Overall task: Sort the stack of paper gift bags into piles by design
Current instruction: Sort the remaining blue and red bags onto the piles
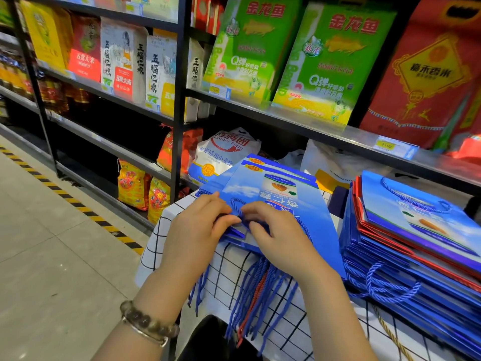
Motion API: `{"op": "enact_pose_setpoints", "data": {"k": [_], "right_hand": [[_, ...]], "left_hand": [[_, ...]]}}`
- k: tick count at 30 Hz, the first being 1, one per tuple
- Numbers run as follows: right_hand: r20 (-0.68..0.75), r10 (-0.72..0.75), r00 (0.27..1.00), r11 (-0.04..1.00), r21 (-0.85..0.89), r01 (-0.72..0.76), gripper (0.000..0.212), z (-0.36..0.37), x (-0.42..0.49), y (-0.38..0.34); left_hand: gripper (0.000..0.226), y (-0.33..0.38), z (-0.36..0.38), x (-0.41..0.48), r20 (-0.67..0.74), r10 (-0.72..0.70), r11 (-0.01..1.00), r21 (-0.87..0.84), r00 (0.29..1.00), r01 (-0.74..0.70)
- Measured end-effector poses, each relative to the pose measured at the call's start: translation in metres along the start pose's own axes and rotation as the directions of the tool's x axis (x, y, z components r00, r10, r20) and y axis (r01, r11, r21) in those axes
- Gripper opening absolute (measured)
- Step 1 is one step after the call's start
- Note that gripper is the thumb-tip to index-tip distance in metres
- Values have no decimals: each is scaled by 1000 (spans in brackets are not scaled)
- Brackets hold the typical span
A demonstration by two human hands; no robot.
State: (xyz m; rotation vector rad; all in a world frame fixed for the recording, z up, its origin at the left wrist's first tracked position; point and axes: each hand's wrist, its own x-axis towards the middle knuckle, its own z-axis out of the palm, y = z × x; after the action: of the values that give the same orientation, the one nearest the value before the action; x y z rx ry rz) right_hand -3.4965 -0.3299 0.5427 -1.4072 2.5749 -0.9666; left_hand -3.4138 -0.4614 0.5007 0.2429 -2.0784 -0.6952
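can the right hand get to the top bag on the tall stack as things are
Probably yes. The top bag lies uncovered on the tall stack, right beside the right hand, with nothing between them. The hand would first have to let go of the front bag it is pinching.

**What I can't make out from this feed**

The left hand and right hand meet over the near edge of the top blue bag. Their fingers cover that edge, so I can't tell whether they pinch paper, catch the cord handle, or only press down. The bags beneath it show only slivers of edge. The right-hand stack runs off the right and bottom edges, and below its top bag I see only blue and red edges, not designs. A dark shape is cut off by the bottom edge, and I can't name it. The print on the price label is too blurred to read reliably. The red sack is cropped at the top right.
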Motion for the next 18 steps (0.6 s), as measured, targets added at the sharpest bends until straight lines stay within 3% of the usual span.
{"op": "enact_pose_setpoints", "data": {"k": [2,5,9,13,18], "right_hand": [[54,12,998,1000,16,-13,32,-5,-2,2],[80,4,997,989,-148,7,29,-7,3,2],[83,49,995,969,-247,-27,29,-6,11,-1],[75,53,996,957,-290,-29,30,-5,13,-4],[42,69,997,960,-273,-55,31,-1,11,-5]], "left_hand": [[39,3,-1,3,12,-28,1000,12,1000,28],[21,11,-1,6,-9,-137,989,57,991,137],[19,16,-2,1,-87,-102,943,308,991,124],[22,20,3,1,50,-217,814,561,975,153],[22,23,13,6,156,-200,757,651,967,51]]}}
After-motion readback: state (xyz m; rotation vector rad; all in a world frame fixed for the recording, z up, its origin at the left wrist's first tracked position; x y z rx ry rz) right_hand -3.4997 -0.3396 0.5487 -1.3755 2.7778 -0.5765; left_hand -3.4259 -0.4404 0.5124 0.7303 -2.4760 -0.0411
